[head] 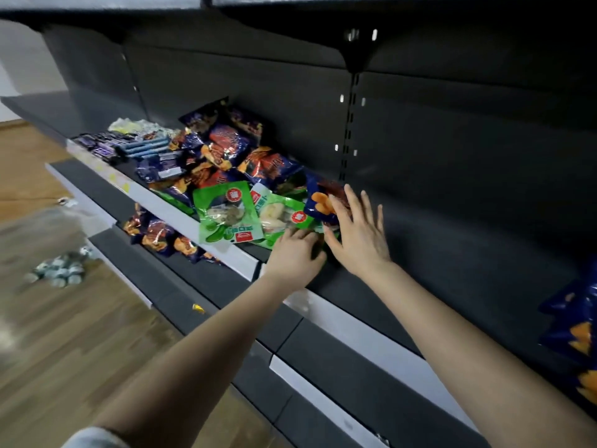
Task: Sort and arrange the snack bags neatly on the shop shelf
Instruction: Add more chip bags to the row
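Hands both in at the heap of snack bags (pixel 223 156) on the shelf (pixel 336 313), and everything turns on that green cucumber bag (pixel 226 213) hanging over the front lip. Just right of it lies a second green bag (pixel 277 215), and right again a blue bag (pixel 323 198) with orange crisps printed on it, propped half upright. The right hand (pixel 357 231) is spread wide, fingers straight and apart, laid flat against that blue bag. The left hand (pixel 295 255) sits below and right of the cucumber bag, fingers curled in at the second green bag's bottom edge. Whether it really has a hold, I can't tell from here.

These look like light, puffy film packs: glossy, so likely slippery, soft in the belly, with contents that would probably crush under a squeeze. Best bet, I'd say, is to pinch the flat sealed edge or cup the sides with an open palm, never the middle. Behind and left of the cucumber bag the pile is jumbled, so one tug could slide its neighbours off the lip.
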